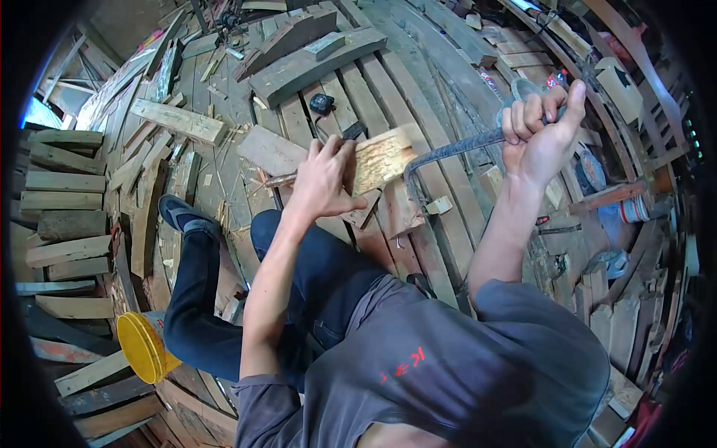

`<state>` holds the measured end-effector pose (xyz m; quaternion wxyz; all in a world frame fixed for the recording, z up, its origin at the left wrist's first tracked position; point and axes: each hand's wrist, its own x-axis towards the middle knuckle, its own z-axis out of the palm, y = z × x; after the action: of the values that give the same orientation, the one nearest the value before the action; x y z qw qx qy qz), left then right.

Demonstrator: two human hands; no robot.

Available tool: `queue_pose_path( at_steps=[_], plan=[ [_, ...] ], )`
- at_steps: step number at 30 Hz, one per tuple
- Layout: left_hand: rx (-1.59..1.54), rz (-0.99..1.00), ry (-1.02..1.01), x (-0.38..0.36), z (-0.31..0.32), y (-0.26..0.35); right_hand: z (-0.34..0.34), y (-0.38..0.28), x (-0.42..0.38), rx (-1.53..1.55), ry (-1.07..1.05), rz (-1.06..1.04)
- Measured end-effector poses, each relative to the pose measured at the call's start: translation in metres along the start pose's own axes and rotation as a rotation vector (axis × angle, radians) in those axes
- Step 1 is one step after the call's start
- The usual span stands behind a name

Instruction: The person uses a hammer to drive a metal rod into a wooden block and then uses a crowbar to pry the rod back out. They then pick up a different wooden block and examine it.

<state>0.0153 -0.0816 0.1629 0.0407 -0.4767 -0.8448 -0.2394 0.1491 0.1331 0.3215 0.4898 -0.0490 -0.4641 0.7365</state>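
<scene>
My left hand (pixel 325 179) is on a piece of wood with a rough yellowish face (pixel 382 160), its fingers over the near end and the thumb along the lower edge. My right hand (pixel 541 127), raised at the right, is wrapped round a dark ribbed metal bar (pixel 459 147). The bar's bent end lies against the far end of the wood piece. Beneath is a wooden block (pixel 399 211), with a small wood chip (pixel 440 205) beside it. A flat board (pixel 272 151) lies left of my left hand.
A black tape measure (pixel 322 103) and thick curved beams (pixel 317 63) lie ahead on the slats. Stacked wood pieces (pixel 66 183) line the left side. A yellow bucket (pixel 142 347) stands near my leg. Wood scraps and tools clutter the right.
</scene>
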Motion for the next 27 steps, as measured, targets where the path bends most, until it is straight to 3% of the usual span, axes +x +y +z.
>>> queue_pose_path(
  at_steps=[10, 16, 27],
  plan=[
    [0.088, 0.143, -0.076, 0.010, -0.006, 0.012, -0.001, -0.002, -0.003, -0.007, 0.039, -0.028],
    [0.068, 0.114, -0.191, 0.012, -0.010, 0.011, 0.000, -0.004, -0.004, -0.016, 0.057, -0.041],
    [-0.085, 0.119, -0.176, 0.002, 0.002, 0.024, -0.001, -0.009, -0.018, 0.023, 0.006, -0.072]
  ],
)
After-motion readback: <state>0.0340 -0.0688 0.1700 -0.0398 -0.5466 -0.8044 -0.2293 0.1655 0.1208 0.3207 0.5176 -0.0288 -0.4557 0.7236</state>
